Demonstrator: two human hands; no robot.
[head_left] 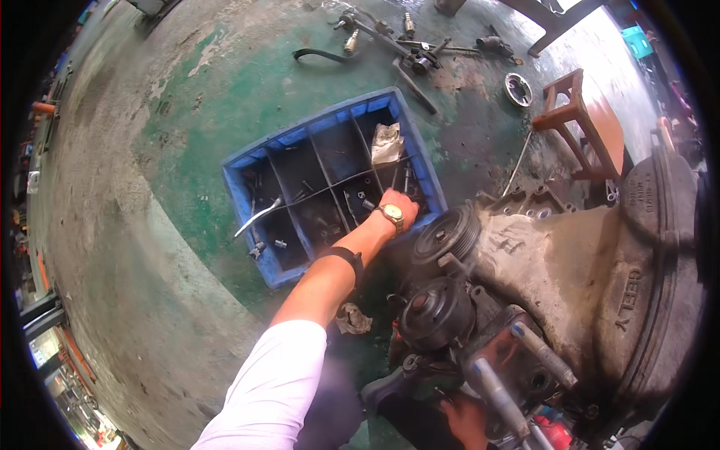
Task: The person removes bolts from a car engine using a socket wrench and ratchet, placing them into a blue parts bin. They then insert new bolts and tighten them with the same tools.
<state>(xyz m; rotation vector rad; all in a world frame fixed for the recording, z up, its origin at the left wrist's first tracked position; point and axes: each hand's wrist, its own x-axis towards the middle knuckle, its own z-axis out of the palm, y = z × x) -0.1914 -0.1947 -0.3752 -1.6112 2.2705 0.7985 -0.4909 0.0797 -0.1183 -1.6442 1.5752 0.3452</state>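
Note:
My left hand [400, 209] reaches down into the right part of a blue divided crate [241, 197] on the floor. Its fingers are curled among small metal parts; what they grip is hidden. Bolts [407, 180] stand close beside the knuckles, and a crumpled paper packet [387, 144] lies just beyond. A bent metal pipe [258, 217] rests over the crate's left edge. Low in the view, beside the engine, is my right hand [466, 421], partly covered by engine parts. The fingers look bent, with a small thin tip near them that I cannot make out.
A large engine [555, 255] with pulleys [438, 311] fills the right side, close to my left forearm. A brown stool [581, 127] stands behind it. Rods and shafts [382, 37] lie on the green floor at the back, near a metal ring [518, 89]. Crumpled paper [353, 319] lies under my forearm.

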